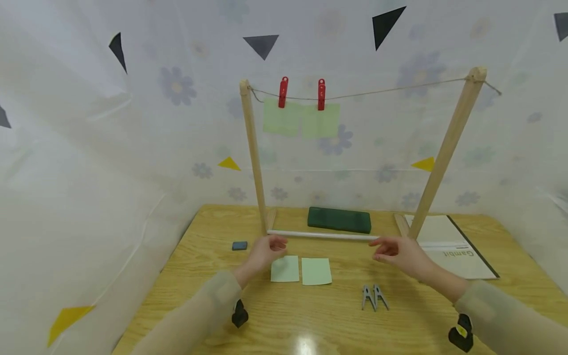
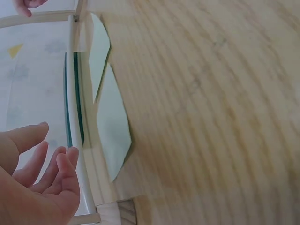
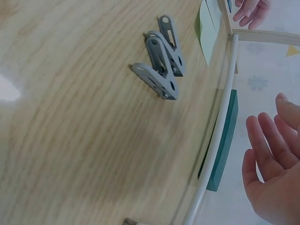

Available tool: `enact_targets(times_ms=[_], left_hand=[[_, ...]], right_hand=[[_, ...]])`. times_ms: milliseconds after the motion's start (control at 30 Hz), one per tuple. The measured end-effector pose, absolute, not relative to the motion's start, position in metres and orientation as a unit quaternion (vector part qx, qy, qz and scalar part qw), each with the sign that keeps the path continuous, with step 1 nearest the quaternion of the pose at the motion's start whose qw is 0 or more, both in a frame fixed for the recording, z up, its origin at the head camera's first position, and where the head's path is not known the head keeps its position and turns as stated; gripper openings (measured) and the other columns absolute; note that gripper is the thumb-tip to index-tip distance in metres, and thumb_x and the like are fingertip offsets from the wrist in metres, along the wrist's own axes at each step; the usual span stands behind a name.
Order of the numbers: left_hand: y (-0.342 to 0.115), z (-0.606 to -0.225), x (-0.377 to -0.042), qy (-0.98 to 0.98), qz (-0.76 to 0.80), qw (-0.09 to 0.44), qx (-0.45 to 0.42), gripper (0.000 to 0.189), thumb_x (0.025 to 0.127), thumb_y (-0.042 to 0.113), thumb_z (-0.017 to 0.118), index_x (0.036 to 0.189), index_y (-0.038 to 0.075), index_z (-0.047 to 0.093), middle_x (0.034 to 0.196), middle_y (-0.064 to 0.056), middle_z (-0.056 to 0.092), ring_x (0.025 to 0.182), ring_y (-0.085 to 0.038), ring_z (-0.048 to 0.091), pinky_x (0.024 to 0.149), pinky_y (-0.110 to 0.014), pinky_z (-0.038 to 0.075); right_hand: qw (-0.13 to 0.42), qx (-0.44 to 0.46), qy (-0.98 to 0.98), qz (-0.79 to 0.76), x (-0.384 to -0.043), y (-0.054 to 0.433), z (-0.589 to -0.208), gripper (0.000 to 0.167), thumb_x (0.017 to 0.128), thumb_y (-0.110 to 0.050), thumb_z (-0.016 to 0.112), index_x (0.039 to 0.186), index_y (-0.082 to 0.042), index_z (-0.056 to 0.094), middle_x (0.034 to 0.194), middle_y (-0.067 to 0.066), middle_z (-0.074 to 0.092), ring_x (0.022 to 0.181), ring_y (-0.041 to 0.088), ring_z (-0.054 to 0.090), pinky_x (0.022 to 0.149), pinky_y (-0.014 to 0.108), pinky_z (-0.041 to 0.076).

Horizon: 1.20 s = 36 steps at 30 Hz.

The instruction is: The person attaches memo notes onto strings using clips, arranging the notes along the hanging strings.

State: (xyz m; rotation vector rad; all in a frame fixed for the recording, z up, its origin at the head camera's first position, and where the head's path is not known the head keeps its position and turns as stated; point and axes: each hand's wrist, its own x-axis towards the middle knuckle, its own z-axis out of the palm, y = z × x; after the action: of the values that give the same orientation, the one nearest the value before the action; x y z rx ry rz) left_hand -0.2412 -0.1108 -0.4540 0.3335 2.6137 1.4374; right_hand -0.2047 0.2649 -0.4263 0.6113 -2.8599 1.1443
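Note:
My left hand [image 1: 267, 250] hovers near the left end of a white rod [image 1: 324, 235], fingers loosely bent around nothing. In the left wrist view the thumb and fingers stand apart. Just right of it, two pale green sticky notes [image 1: 285, 269] lie side by side on the table. My right hand [image 1: 399, 252] is near the rod's right end, its fingers relaxed and holding nothing. Two grey clothespins [image 3: 161, 65] lie on the table nearer to me. Above, two red clothespins [image 1: 283, 92] hold two more green notes [image 1: 320, 121] on a string [image 1: 377, 92].
Two wooden posts [image 1: 254, 158] carry the string. Behind the rod lies a dark green case [image 1: 339, 220]. A small blue-grey block [image 1: 239, 245] sits at left, and a white notebook [image 1: 461, 256] marked "Gambit" lies by the right post. A patterned sheet hangs behind.

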Motion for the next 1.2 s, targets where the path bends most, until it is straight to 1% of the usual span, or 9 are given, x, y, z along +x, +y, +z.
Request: enact_targets(times_ms=[67, 167, 333, 467, 700, 800, 1000, 1200], left_hand=[[-0.112, -0.459, -0.241, 0.872, 0.470, 0.070, 0.120, 0.030, 0.090, 0.005, 0.071, 0.119, -0.003, 0.066, 0.112, -0.020, 0.068, 0.098, -0.030, 0.067, 0.081, -0.036, 0.057], [-0.112, -0.465, -0.240, 0.872, 0.468, 0.076, 0.125, 0.032, 0.089, 0.005, 0.072, 0.119, -0.003, 0.065, 0.117, -0.022, 0.066, 0.103, -0.034, 0.066, 0.085, -0.039, 0.057], [-0.111, -0.470, -0.238, 0.868, 0.474, 0.089, 0.122, 0.034, 0.088, 0.004, 0.072, 0.121, -0.003, 0.063, 0.121, -0.023, 0.064, 0.111, -0.039, 0.062, 0.092, -0.045, 0.054], [-0.111, -0.471, -0.236, 0.873, 0.464, 0.092, 0.121, 0.036, 0.086, 0.001, 0.073, 0.121, -0.003, 0.063, 0.121, -0.022, 0.064, 0.111, -0.039, 0.062, 0.094, -0.046, 0.053], [-0.111, -0.475, -0.235, 0.876, 0.457, 0.098, 0.115, 0.040, 0.083, -0.003, 0.075, 0.122, -0.002, 0.063, 0.121, -0.021, 0.065, 0.112, -0.036, 0.061, 0.096, -0.046, 0.052], [-0.111, -0.477, -0.235, 0.879, 0.451, 0.093, 0.126, 0.041, 0.081, -0.006, 0.075, 0.120, -0.003, 0.064, 0.120, -0.021, 0.065, 0.111, -0.036, 0.062, 0.095, -0.045, 0.053], [-0.112, -0.481, -0.236, 0.879, 0.447, 0.089, 0.138, 0.044, 0.078, -0.011, 0.075, 0.120, -0.004, 0.064, 0.120, -0.021, 0.065, 0.111, -0.036, 0.062, 0.093, -0.044, 0.054], [-0.111, -0.482, -0.237, 0.886, 0.435, 0.088, 0.136, 0.046, 0.076, -0.012, 0.077, 0.120, -0.003, 0.065, 0.119, -0.018, 0.067, 0.109, -0.034, 0.062, 0.092, -0.043, 0.054]], right_hand=[[-0.006, 0.192, -0.907, 0.374, -0.203, 0.265, -0.430, 0.031, 0.090, -0.017, 0.073, 0.118, -0.005, 0.069, 0.088, 0.001, 0.074, 0.077, 0.007, 0.069, 0.068, 0.023, 0.055], [-0.012, 0.190, -0.902, 0.387, -0.200, 0.267, -0.436, 0.032, 0.089, -0.015, 0.073, 0.118, -0.003, 0.068, 0.089, 0.004, 0.074, 0.078, 0.009, 0.070, 0.068, 0.022, 0.056], [0.000, 0.206, -0.898, 0.388, -0.195, 0.269, -0.444, 0.032, 0.088, -0.013, 0.075, 0.116, 0.001, 0.068, 0.087, 0.003, 0.075, 0.076, 0.007, 0.070, 0.068, 0.021, 0.056], [0.006, 0.228, -0.895, 0.383, -0.193, 0.273, -0.451, 0.031, 0.086, -0.009, 0.076, 0.114, 0.002, 0.069, 0.085, 0.004, 0.076, 0.075, 0.004, 0.070, 0.065, 0.022, 0.056], [-0.037, 0.232, -0.886, 0.401, -0.185, 0.281, -0.468, 0.034, 0.087, -0.010, 0.075, 0.116, 0.006, 0.066, 0.088, 0.006, 0.074, 0.077, 0.003, 0.069, 0.067, 0.021, 0.056], [-0.055, 0.227, -0.883, 0.408, -0.180, 0.283, -0.475, 0.035, 0.086, -0.011, 0.075, 0.116, 0.005, 0.065, 0.089, 0.005, 0.074, 0.077, 0.002, 0.068, 0.067, 0.021, 0.055], [-0.080, 0.223, -0.882, 0.406, -0.176, 0.288, -0.481, 0.037, 0.086, -0.017, 0.076, 0.118, -0.001, 0.066, 0.093, 0.002, 0.074, 0.079, 0.000, 0.066, 0.067, 0.022, 0.055], [-0.077, 0.235, -0.880, 0.404, -0.174, 0.291, -0.485, 0.038, 0.084, -0.022, 0.078, 0.116, -0.004, 0.068, 0.093, 0.000, 0.073, 0.081, -0.001, 0.065, 0.066, 0.022, 0.054]])
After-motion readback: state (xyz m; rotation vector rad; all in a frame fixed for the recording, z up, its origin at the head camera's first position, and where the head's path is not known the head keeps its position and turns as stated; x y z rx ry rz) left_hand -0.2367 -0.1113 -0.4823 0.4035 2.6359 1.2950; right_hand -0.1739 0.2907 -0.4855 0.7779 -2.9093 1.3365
